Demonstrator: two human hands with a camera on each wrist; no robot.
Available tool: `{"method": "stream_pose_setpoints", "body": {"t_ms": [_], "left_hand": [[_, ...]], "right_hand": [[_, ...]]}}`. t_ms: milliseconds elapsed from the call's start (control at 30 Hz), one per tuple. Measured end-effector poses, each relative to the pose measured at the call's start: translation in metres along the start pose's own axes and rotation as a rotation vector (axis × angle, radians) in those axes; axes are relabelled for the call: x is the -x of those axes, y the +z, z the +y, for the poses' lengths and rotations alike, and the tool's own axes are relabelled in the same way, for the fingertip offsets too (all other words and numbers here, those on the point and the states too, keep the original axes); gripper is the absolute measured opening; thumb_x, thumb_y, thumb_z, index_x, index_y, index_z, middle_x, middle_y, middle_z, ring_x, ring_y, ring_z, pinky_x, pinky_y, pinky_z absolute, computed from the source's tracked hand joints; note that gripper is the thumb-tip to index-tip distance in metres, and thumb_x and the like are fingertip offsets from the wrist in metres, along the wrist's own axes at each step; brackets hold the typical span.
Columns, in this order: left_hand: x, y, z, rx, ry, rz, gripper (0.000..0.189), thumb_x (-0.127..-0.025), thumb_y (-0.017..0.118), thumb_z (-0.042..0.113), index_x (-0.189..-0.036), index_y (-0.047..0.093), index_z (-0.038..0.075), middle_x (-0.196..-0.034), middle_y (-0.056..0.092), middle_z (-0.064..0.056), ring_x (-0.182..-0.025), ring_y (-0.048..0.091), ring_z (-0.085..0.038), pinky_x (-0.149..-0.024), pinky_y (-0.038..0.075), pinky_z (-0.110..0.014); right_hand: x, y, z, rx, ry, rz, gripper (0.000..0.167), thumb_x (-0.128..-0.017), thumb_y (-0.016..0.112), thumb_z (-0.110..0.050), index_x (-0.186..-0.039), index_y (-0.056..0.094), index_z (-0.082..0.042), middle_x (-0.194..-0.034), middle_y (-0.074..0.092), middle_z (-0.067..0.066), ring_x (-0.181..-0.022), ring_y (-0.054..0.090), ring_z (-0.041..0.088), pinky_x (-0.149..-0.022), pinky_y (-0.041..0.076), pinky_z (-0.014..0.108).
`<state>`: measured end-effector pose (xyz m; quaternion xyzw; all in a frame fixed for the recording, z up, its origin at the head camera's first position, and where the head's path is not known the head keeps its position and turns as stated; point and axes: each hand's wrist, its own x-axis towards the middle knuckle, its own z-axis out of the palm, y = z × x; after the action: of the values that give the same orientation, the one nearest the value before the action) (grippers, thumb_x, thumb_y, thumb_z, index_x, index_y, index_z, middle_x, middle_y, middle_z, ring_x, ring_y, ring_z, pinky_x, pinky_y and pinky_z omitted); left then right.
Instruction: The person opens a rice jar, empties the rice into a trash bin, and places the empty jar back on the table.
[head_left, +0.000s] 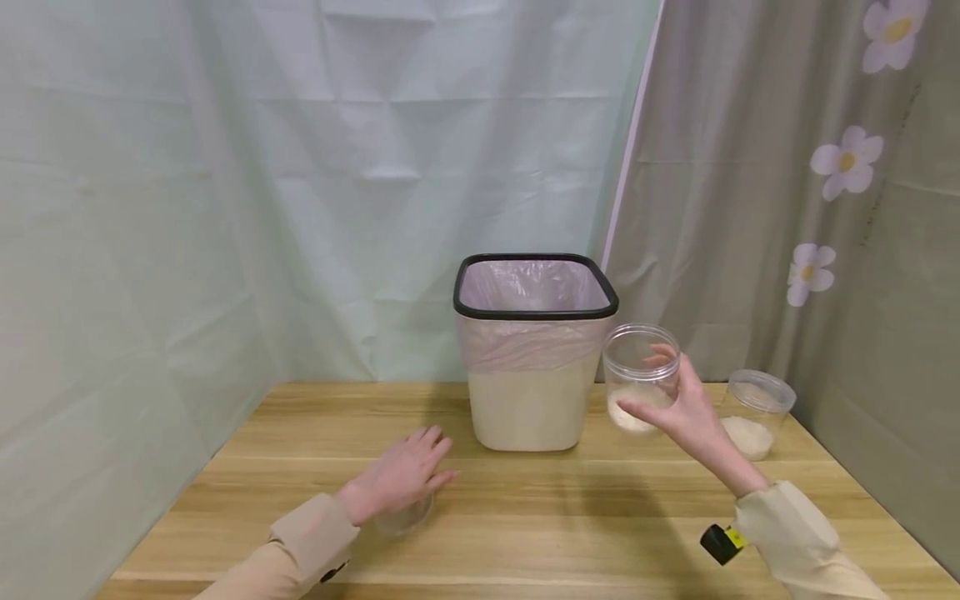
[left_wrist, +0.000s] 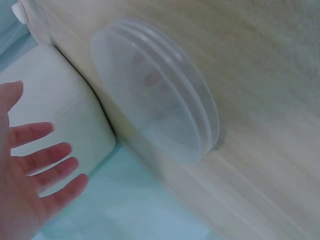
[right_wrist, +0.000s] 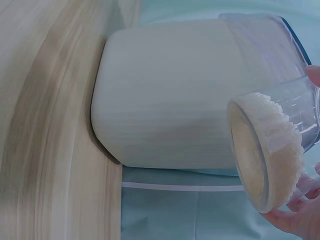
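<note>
My right hand [head_left: 686, 408] grips a lidless clear plastic jar [head_left: 641, 362] above the table, right beside the bin. White, grain-like contents [right_wrist: 280, 150] fill its lower part; their exact kind cannot be told. Low over the table, my left hand [head_left: 401, 471] spreads its fingers, holding nothing. Beneath it a round translucent lid [head_left: 405, 518] lies on the wood, partly hidden by the hand in the head view. The left wrist view shows the lid [left_wrist: 155, 90] apart from the fingers [left_wrist: 45, 159].
A cream bin [head_left: 528, 408] with a black rim and a pale plastic liner stands at the table's back. At the right rear is a second, lidded jar [head_left: 757, 412] with white contents. Curtains [head_left: 420, 183] hang behind the wooden table [head_left: 510, 533].
</note>
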<state>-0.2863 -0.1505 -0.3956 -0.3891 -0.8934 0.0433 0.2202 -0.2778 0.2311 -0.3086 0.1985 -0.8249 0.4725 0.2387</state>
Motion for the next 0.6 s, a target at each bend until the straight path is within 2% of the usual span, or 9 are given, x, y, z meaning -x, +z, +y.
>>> {"method": "stream_pose_setpoints", "body": {"t_ms": [200,300,467,600], "left_hand": [[-0.007,-0.002,-0.004,0.010,-0.013,0.122,0.039,-0.086,0.059,0.036,-0.107,0.052,0.003,-0.102,0.048,-0.015,-0.085,0.050,-0.025,-0.065,0.047,-0.036],[-0.011,-0.005,-0.006,0.031,-0.021,0.194,0.042,-0.086,0.058,0.037,-0.109,0.052,0.002,-0.104,0.048,-0.016,-0.089,0.050,-0.028,-0.067,0.047,-0.038],[-0.016,-0.009,-0.008,0.053,-0.023,0.275,0.042,-0.088,0.054,0.038,-0.108,0.052,0.001,-0.103,0.048,-0.014,-0.088,0.050,-0.027,-0.066,0.046,-0.039],[-0.018,-0.012,-0.010,0.067,-0.035,0.303,0.040,-0.089,0.053,0.038,-0.107,0.052,0.002,-0.103,0.049,-0.013,-0.089,0.051,-0.027,-0.067,0.046,-0.039]], "right_hand": [[0.002,-0.003,-0.028,0.003,-0.002,0.006,0.072,-0.070,0.076,-0.004,-0.126,0.031,0.005,-0.115,0.045,0.027,-0.104,0.043,0.041,-0.084,0.031,0.055],[0.002,-0.005,-0.035,0.015,-0.003,0.012,0.071,-0.071,0.075,-0.003,-0.125,0.031,0.006,-0.115,0.045,0.028,-0.104,0.043,0.042,-0.085,0.031,0.055],[0.000,-0.007,-0.035,0.006,-0.007,0.013,0.071,-0.071,0.075,-0.002,-0.126,0.030,0.006,-0.116,0.044,0.028,-0.107,0.043,0.044,-0.087,0.030,0.056],[-0.004,-0.008,-0.026,0.005,-0.012,0.013,0.074,-0.071,0.076,-0.004,-0.128,0.030,0.004,-0.117,0.044,0.027,-0.108,0.042,0.043,-0.085,0.031,0.056]]}}
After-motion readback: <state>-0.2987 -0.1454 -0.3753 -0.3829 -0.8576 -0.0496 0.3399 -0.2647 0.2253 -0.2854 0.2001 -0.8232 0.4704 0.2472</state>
